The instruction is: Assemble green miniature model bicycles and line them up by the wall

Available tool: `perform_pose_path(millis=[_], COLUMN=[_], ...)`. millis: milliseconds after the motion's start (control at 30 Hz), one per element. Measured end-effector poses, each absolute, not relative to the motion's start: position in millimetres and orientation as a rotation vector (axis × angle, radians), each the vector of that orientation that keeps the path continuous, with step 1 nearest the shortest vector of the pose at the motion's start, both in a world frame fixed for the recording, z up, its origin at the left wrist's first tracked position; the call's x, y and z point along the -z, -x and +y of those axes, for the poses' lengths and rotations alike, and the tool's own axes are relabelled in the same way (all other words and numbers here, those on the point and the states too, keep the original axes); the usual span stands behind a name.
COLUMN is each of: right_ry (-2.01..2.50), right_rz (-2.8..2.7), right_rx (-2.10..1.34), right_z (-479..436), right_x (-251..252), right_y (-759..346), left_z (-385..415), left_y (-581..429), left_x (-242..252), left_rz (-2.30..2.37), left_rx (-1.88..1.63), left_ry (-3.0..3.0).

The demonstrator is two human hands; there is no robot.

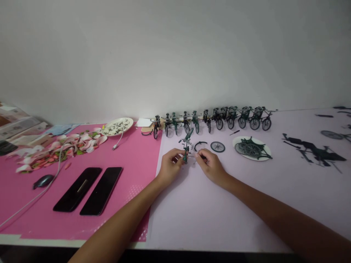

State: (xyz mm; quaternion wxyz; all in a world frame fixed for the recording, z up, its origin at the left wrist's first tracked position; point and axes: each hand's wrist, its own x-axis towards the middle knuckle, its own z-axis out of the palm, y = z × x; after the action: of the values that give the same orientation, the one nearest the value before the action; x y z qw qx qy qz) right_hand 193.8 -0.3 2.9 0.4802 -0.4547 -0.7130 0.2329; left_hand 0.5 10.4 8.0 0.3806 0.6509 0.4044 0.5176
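Observation:
My left hand [171,166] pinches a partly built green toy bicycle [186,148] between thumb and fingers, above the pale lilac table cover. Just to its right, my right hand [210,165] is closed with thumb and fingertip together beside the bicycle; whatever they hold is too small to make out. A dark curved mudguard [200,143] lies behind the right hand. A loose spoked wheel [217,147] rests a little further right. On a white plate [267,144] are several more wheels and dark green frame parts.
Several finished toy bicycles [216,118] stand in a row along the wall. Dark plastic parts [315,149] lie at the right. On the pink cover are two black phones [101,191], a white cable [55,177], artificial petals [82,144] and a plate of small pieces [124,123].

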Motion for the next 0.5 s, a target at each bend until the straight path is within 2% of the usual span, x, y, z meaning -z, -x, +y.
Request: perform_pose_path(millis=[500], right_ry=[1.067], right_rz=[-1.758], right_rx=[-0.506], right_z=[2.1], right_x=[1.4], right_y=[-194.6], left_z=[13.0], left_y=[0.4], left_x=[-4.4], left_rz=[1.006], left_rx=[-1.347], left_ry=[-1.711])
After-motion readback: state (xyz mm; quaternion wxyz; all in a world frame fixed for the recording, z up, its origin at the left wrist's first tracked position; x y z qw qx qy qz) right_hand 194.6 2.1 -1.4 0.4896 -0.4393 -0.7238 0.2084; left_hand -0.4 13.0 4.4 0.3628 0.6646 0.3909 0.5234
